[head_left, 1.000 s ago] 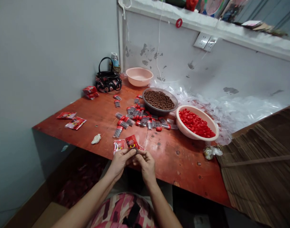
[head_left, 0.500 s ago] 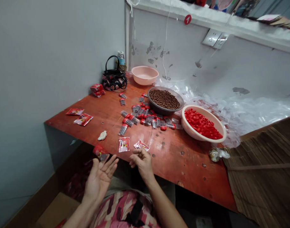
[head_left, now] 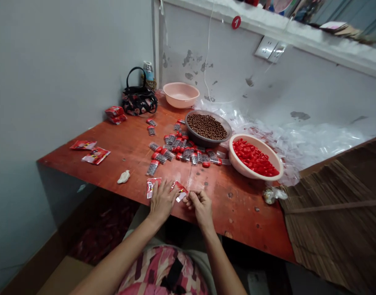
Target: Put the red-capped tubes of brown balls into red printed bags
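Observation:
My left hand (head_left: pixel 162 199) is open and palm down at the table's front edge, its spread fingers over the lower part of a flat red packet (head_left: pixel 151 186) and reaching to a second red packet (head_left: pixel 179 190). My right hand (head_left: pixel 200 205) is closed in a pinch, thumb and fingertips at the right edge of that second packet. Behind the hands lie several clear tubes with red caps (head_left: pixel 152 167), filled with dark beads. A crumpled white scrap (head_left: pixel 124 176) lies left of my hands.
A grey bowl of brown beads (head_left: pixel 206 139) stands beside a pale bowl of red caps (head_left: pixel 278 177). Behind are a pink basin (head_left: pixel 181 102), a black handbag (head_left: pixel 140 104) and heaped clear tubes (head_left: pixel 323 141). Red packets (head_left: pixel 96 155) lie left; stacked cardboard (head_left: pixel 338 217) stands right.
My left hand has turned from palm up off the table edge to palm down over the packets. The blurred red packet beside it is gone from view. The second packet has turned slightly.

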### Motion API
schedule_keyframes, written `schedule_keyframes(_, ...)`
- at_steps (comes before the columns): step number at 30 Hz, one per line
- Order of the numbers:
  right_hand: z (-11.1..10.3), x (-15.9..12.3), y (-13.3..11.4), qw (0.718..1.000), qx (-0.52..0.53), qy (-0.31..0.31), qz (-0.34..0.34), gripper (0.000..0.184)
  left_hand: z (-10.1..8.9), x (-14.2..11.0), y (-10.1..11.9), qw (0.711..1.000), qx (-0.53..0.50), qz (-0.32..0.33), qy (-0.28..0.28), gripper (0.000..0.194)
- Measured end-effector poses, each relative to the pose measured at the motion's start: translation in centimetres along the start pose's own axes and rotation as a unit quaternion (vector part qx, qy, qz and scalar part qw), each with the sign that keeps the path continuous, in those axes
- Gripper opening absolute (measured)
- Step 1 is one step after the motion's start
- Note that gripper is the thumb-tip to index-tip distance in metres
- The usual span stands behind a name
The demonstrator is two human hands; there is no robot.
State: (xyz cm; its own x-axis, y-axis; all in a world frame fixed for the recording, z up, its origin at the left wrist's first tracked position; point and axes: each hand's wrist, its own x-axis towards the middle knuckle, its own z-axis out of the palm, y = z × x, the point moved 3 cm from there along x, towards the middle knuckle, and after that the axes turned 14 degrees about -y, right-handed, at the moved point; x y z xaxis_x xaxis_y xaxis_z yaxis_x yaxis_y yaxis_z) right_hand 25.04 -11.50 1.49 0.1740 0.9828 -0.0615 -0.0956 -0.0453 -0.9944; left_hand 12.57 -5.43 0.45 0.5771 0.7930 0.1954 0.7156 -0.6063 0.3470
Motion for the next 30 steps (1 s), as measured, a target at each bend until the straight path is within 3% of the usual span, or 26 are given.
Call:
schedule_keyframes(5,-0.7,1.2,-0.4,0.994,-0.102,0.029,-0.030,0.022,-0.1,-0.5,-0.2,0.999,0.021,0.030,0.026,0.024)
schedule_keyframes(8,-0.6,2.4,-0.9,0.987,-0.156,0.003,-0.036,0.025,-0.8,-0.5,0.0,0.997,-0.010,0.067,0.043,0.027)
schedule_keyframes(10,-0.4,3.2,-1.0,0.992,-0.121,-0.026,-0.022,0.026,-1.3,-0.4,0.2,0.993,-0.074,0.077,0.050,0.030)
schedule_keyframes(12,-0.2,3.6,-1.1,0.998,-0.054,-0.032,-0.015,0.024,-1.7,-0.4,-0.1,0.980,-0.190,0.029,0.059,0.038)
schedule_keyframes(14,0.0,3.8,-1.0,1.000,0.005,-0.027,-0.015,0.022,-1.5,-0.4,-0.6,0.932,-0.355,-0.063,0.038,0.046)
schedule_keyframes(16,0.4,3.9,-0.7,0.999,0.026,-0.032,-0.010,0.023,-0.7,-0.4,-0.7,0.843,-0.520,-0.135,-0.023,0.044)
schedule_keyframes(18,0.7,4.0,-0.5,0.999,0.004,-0.049,0.003,0.024,0.0,-0.2,-0.5,0.746,-0.641,-0.163,-0.074,0.037)
schedule_keyframes(20,0.3,4.3,-0.7,0.995,-0.072,-0.064,0.011,0.021,0.2,0.0,-0.4,0.679,-0.705,-0.189,-0.082,0.032)
schedule_keyframes(22,-1.1,5.4,-1.6,0.974,-0.221,-0.040,0.016,0.017,0.1,0.0,-0.7,0.646,-0.726,-0.225,-0.065,0.027)
schedule_keyframes(24,-3.5,7.2,-3.2,0.917,-0.397,0.034,0.029,0.017,-0.2,-0.1,-1.0,0.633,-0.729,-0.255,-0.045,0.023)
schedule_keyframes(27,-7.3,11.0,-5.5,0.879,-0.459,0.109,0.060,0.024,-0.8,-0.5,-1.3,0.613,-0.738,-0.282,-0.010,0.020)
schedule_keyframes(30,-9.6,14.6,-6.9,0.848,-0.496,0.154,0.105,0.029,-1.4,-0.8,-1.5,0.580,-0.756,-0.302,0.021,0.019)
